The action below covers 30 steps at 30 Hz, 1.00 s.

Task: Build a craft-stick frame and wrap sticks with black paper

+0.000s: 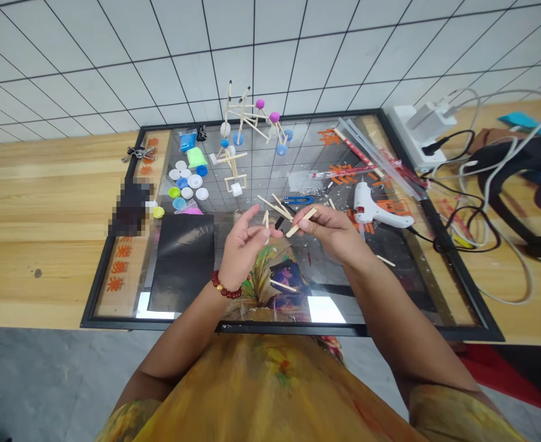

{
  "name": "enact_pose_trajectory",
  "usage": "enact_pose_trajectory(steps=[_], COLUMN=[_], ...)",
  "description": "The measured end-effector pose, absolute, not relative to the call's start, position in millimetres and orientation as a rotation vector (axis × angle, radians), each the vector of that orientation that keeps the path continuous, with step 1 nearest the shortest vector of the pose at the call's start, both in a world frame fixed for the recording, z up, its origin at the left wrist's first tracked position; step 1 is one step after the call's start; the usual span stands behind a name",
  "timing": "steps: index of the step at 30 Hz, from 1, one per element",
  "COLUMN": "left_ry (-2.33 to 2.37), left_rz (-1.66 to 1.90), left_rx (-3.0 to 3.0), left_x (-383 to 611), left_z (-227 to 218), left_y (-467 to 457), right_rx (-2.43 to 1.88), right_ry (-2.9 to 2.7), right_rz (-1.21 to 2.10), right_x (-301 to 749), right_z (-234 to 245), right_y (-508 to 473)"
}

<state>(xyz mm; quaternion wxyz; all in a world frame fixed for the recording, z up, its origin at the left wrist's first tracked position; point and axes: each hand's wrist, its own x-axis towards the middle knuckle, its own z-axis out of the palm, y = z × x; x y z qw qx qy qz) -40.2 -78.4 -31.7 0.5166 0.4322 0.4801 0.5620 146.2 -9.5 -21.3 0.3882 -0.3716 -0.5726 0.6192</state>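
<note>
My right hand pinches a short, flat wooden stick between thumb and fingers, in front of my chest. Facing it, my left hand, with a dark red bead bracelet at the wrist, has thumb and fingers closed on a small pale wooden stick that points upward. A narrow gap separates the two hands. Just beyond them, several loose wooden sticks lie crossed on the glass board, close to a blue-handled tool. Another wooden stick rests nearer to me.
Stick models with coloured clay stand at the back. A white glue gun lies on the right, its cord running to a power strip. Small clay lids and a black sheet occupy the left.
</note>
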Motion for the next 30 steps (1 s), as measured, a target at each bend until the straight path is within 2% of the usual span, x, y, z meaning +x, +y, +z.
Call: enact_pose_trajectory(steps=[5,9,16,20,23,27,30], left_ry=[1.471,1.491,1.46,1.416,1.414,1.371,1.319], left_rz=[1.339,1.267,1.186,1.214,1.274,1.262,1.228], left_rx=[1.999,2.449,2.665,2.496,2.125,1.545,1.308], left_x=[-37,-37,-34,-35,-36,-36,-35], left_z=[-36,-39,-40,-40,-36,-25,-18], left_y=[-84,-84,-83,-84,-84,-85,-86], right_rx=[-0.915,-0.898,-0.914,-0.925,-0.91,-0.945,-0.888], right_ry=[-1.47,-1.414,-1.413,-1.557,-1.844,-2.158,-2.291], right_rz=[1.735,1.79,1.751,1.66,1.296,0.407,0.103], right_x=[141,135,130,133,140,150,153], right_z=[-21,-20,-25,-26,-24,-24,-25], right_y=[-14,-16,-18,-17,-14,-13,-16])
